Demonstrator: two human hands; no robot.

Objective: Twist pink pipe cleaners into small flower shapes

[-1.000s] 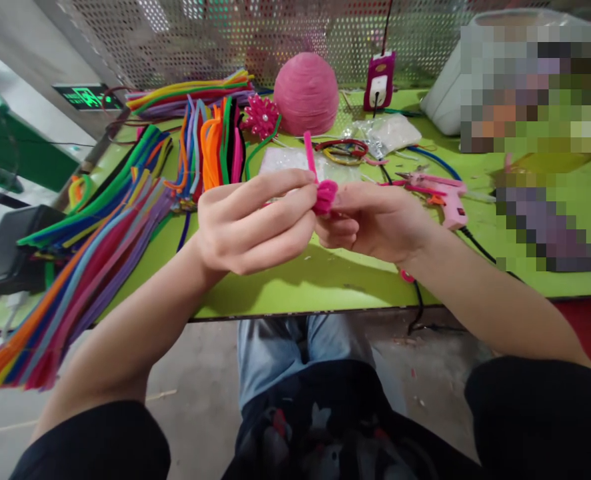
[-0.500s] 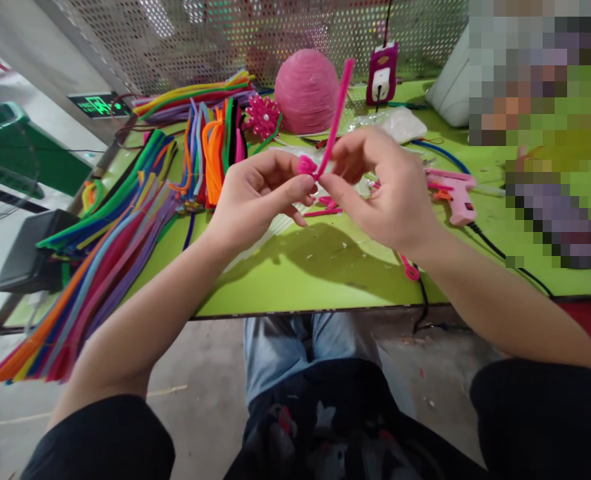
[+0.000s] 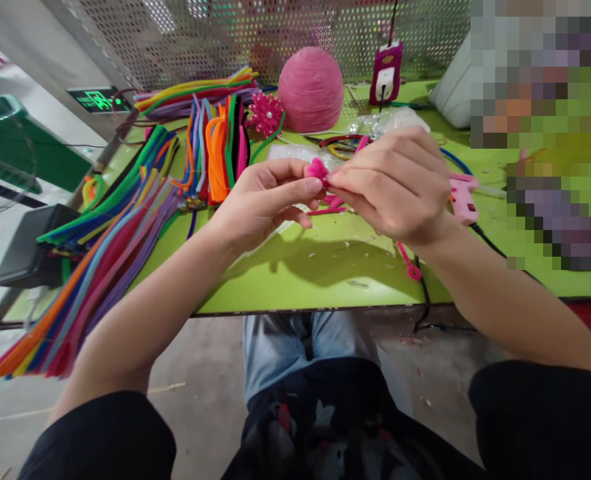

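Over the table, my left hand [image 3: 255, 203] is closed in a pinch on a bright pink pipe cleaner [image 3: 317, 168], bent into small loops at that end. My right hand [image 3: 408, 187] pinches the same pipe cleaner just right of the loops, fingertips close to the left ones. Most of its straight end is hidden behind the right hand; a short pink length shows above the knuckles. Below the hands lie more pink pipe cleaner pieces [image 3: 331, 205]. A pink piece with a ringed end [image 3: 413, 271] lies near the table's front edge.
Bundles of coloured pipe cleaners [image 3: 105, 247] cover the left side, some overhanging the edge. A pink ball [image 3: 310, 90] and a pink flower [image 3: 266, 115] stand behind. To the right are a pink glue gun [image 3: 465, 203] with black cable and a purple-white socket unit [image 3: 386, 75].
My right hand has turned over and closed nearer the loops. The pipe cleaner's straight end, upright before, is now mostly hidden behind it. My left hand has shifted slightly right, keeping its pinch.
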